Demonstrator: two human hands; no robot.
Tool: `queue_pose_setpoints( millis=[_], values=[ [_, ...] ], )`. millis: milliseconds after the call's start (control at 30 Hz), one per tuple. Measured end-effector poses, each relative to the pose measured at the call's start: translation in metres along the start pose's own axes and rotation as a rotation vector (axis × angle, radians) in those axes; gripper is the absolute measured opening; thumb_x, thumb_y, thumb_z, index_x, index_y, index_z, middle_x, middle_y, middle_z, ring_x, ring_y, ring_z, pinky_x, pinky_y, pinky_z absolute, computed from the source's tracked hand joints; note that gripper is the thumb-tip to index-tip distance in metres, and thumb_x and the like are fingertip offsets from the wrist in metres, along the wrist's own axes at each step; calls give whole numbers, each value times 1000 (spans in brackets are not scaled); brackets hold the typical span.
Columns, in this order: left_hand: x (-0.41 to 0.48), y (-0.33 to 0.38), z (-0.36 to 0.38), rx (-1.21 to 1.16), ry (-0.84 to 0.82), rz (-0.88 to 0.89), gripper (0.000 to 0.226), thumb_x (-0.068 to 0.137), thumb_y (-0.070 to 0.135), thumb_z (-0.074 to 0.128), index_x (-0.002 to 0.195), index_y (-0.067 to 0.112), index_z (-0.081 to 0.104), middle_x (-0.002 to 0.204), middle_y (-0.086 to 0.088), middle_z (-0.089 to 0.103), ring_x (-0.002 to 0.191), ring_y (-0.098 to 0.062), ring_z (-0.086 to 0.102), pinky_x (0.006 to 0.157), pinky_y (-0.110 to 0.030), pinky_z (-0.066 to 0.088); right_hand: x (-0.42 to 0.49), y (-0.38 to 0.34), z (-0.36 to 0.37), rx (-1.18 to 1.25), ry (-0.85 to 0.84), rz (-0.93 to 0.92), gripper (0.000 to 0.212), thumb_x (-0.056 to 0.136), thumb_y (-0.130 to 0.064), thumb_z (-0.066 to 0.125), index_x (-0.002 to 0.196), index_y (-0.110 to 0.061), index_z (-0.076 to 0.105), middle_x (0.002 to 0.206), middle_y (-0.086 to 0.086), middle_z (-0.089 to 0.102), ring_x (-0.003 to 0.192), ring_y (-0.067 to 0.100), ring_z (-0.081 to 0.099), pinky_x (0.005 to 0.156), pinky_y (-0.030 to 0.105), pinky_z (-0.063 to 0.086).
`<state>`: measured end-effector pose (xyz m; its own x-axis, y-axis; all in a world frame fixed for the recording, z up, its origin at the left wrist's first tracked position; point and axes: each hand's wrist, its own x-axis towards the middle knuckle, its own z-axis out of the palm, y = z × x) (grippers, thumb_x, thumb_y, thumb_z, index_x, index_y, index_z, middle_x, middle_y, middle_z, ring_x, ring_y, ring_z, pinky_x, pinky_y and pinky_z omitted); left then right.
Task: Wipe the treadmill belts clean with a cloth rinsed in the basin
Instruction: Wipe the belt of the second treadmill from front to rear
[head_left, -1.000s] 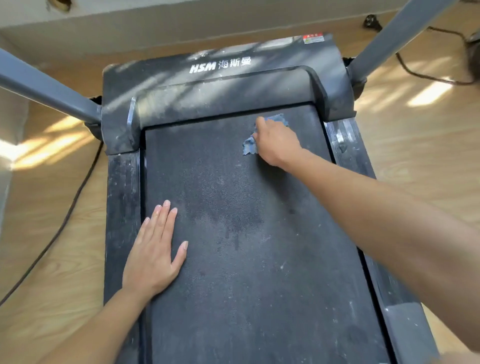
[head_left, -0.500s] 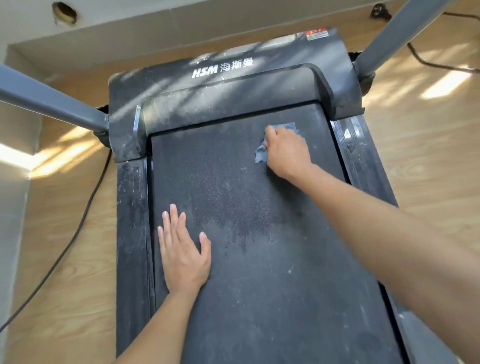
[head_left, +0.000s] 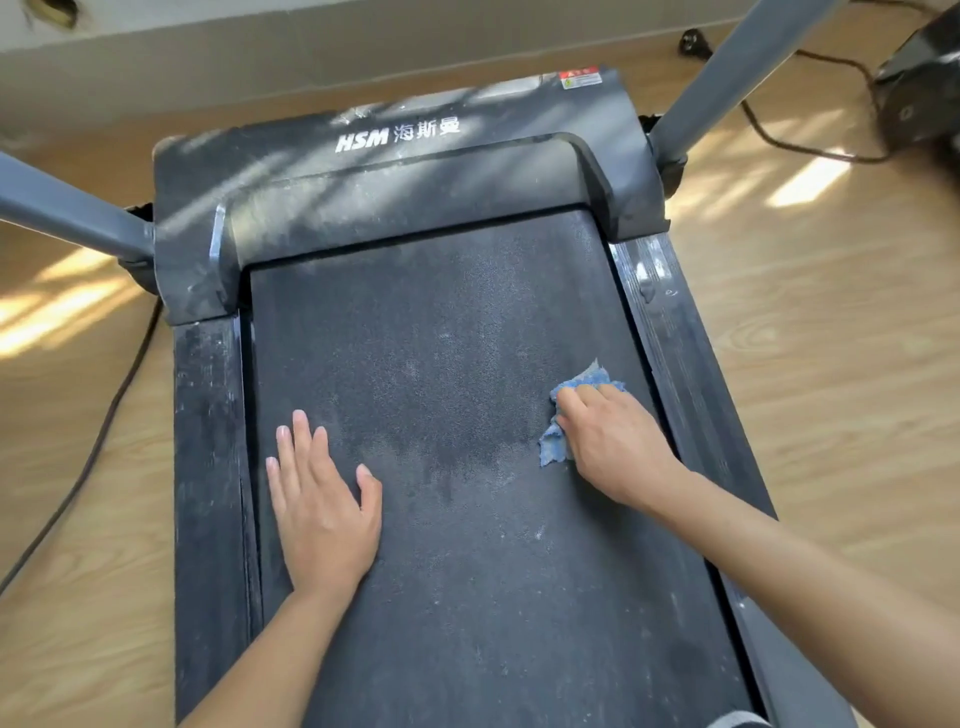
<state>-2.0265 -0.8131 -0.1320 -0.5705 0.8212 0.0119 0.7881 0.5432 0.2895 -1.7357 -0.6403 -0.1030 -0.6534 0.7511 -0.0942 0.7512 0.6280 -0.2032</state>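
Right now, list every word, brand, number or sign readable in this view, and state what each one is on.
"HSM": white brand lettering on the motor cover.
"海斯曼": white characters beside it on the same cover.
Red-and-white warning sticker at the cover's far right corner: too small to read.
White marks on the right side rail: too blurred to read.

Matt, grainy, dust-speckled belt (head_left: 467, 519); nubbly blue terry cloth (head_left: 558, 441); pale smooth wood-grain floor (head_left: 831, 389); matt grey metal uprights (head_left: 67, 215).

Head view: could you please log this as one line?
right hand holds blue cloth on belt | left hand flat on belt | belt dusty
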Motion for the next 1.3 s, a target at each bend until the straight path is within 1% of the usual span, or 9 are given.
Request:
queue_pose_setpoints(
  millis=[167, 267, 367, 533, 633, 800, 933, 1100, 1300],
  values=[
    [13, -5, -22, 31, -8, 1, 48, 103, 24, 61, 146, 5, 50, 167, -8, 40, 154, -32, 37, 121, -55, 34, 122, 27, -19, 57, 56, 136, 20, 102, -30, 55, 99, -10, 54, 92, 18, 65, 86, 40, 61, 66, 42, 41],
    [21, -16, -37, 80, -28, 75, 41, 101, 17, 65, 139, 8, 54, 155, -7, 52, 139, -33, 50, 108, -55, 42, 207, 55, -40, 5, 43, 215, 24, 108, -27, 43, 111, -5, 51, 110, 25, 66, 102, 46, 61, 72, 44, 37],
    [24, -24, -47, 83, -40, 106, 39, 100, 15, 65, 137, 10, 53, 150, -8, 55, 134, -34, 54, 106, -55, 42, 226, 65, -46, -46, 14, 225, 23, 109, -25, 39, 114, -5, 49, 114, 26, 65, 104, 47, 61, 73, 44, 37],
    [19, -15, -48, 44, -51, 118, 38, 101, 14, 63, 138, 10, 53, 154, -8, 50, 140, -31, 49, 111, -56, 39, 146, 50, -41, -60, -80, 214, 5, 101, -17, 44, 103, -12, 43, 104, 21, 66, 87, 40, 62, 64, 40, 40],
    [17, -7, -44, 16, -73, 160, 39, 103, 14, 62, 140, 9, 51, 158, -7, 47, 144, -30, 46, 115, -55, 36, 61, 31, -36, -107, -206, 260, 14, 100, -15, 45, 113, -11, 47, 106, 17, 66, 96, 38, 67, 64, 36, 37],
    [23, 11, -40, -58, -76, 142, 43, 104, 16, 60, 145, 7, 49, 162, -9, 43, 148, -32, 43, 118, -54, 34, -21, 7, -24, -75, -311, 251, 17, 98, -5, 42, 101, -18, 30, 106, 11, 58, 97, 32, 60, 63, 36, 36],
    [23, 28, -36, -134, -110, 122, 49, 107, 20, 56, 151, 4, 44, 167, -11, 38, 155, -30, 36, 126, -48, 30, 19, 10, -25, -84, -190, 274, 13, 100, -7, 42, 113, -10, 43, 112, 17, 60, 102, 37, 61, 65, 38, 36],
    [23, 49, -20, -95, -170, 165, 52, 110, 29, 50, 155, 4, 41, 170, -11, 33, 163, -27, 20, 134, -45, 16, 145, 32, -35, 26, -55, 344, 14, 101, -7, 47, 114, -4, 47, 112, 24, 66, 106, 47, 65, 69, 41, 40],
    [28, 28, -29, 45, -136, 249, 56, 112, 32, 44, 160, 5, 38, 176, -9, 23, 166, -22, 7, 135, -41, 5, 197, 64, -62, -8, -119, 258, 27, 108, -23, 45, 118, 2, 46, 119, 32, 62, 111, 50, 61, 79, 46, 45]
  ],
)
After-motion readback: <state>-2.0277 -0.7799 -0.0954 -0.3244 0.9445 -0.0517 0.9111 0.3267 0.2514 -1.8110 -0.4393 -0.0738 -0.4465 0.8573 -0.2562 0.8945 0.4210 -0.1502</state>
